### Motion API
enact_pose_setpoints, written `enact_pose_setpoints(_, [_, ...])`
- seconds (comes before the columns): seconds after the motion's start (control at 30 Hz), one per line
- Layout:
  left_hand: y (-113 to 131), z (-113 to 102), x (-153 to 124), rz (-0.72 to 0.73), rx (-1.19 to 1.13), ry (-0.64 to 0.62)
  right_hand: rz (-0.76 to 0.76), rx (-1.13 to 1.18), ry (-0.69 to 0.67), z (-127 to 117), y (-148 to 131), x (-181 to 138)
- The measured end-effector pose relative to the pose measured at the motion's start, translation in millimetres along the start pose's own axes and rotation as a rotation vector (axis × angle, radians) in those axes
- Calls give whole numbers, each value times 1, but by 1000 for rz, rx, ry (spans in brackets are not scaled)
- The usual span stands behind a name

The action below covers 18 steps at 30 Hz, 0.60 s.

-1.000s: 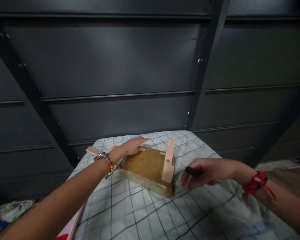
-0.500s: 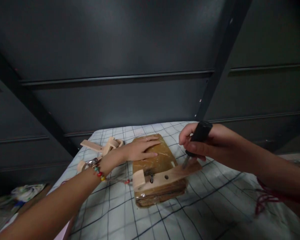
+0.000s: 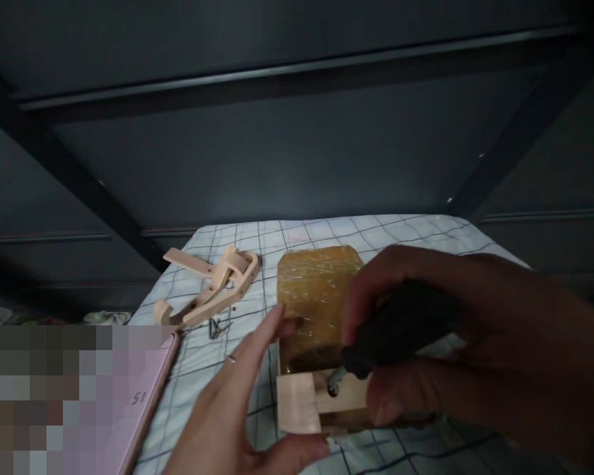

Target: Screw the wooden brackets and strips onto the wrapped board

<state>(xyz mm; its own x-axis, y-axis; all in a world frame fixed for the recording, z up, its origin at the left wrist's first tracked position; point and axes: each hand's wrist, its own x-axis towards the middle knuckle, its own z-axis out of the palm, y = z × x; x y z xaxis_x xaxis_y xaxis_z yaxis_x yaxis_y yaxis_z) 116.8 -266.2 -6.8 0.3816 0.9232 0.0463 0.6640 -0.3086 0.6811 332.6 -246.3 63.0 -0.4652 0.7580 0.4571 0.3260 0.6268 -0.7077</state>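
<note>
One black-handled screwdriver (image 3: 406,323) is sitting in the right hand (image 3: 465,396), whose fingers and thumb are closing firmly around the grip. Its metal shaft is slanting down to the left, and the tip is meeting a dark round hole (image 3: 332,390) in a pale wooden bar (image 3: 297,404); whether it is engaging a screw there, I cannot tell. That bar is lying across the near end of a brown block (image 3: 317,284) wrapped in clear film, its raised square end pointing left, while the right hand is hiding its other end.

The left hand (image 3: 232,402), wearing a ring, is spreading thumb and forefinger wide around the bar's square end. Its thumb is resting along the near edge, and its forefinger is reaching the block's left side; it is not closing on anything.

Beyond the left hand, several curved wooden parts (image 3: 225,300) are lying in a heap, with small dark screws (image 3: 215,328) scattering just beside them. A flat pink-edged device (image 3: 151,389) is occupying the lower left. Everything is resting on a checked white cloth (image 3: 366,231) before a dark panelled wall (image 3: 277,145).
</note>
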Motion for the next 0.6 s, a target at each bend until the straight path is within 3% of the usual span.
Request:
enact_pose_setpoints(0.13, [3,25,8,-65,-193,-16,67,3,78,-1,-10,-11])
enact_pose_setpoints(0.27, [4,25,8,8,-259,51,162,48,120,-7,-17,-19])
enact_pose_setpoints(0.4, [8,25,8,57,-264,160,216,38,71,-9,-17,-13])
enact_pose_setpoints(0.6, [18,29,16,68,-315,207,165,82,13,-8,-9,-16])
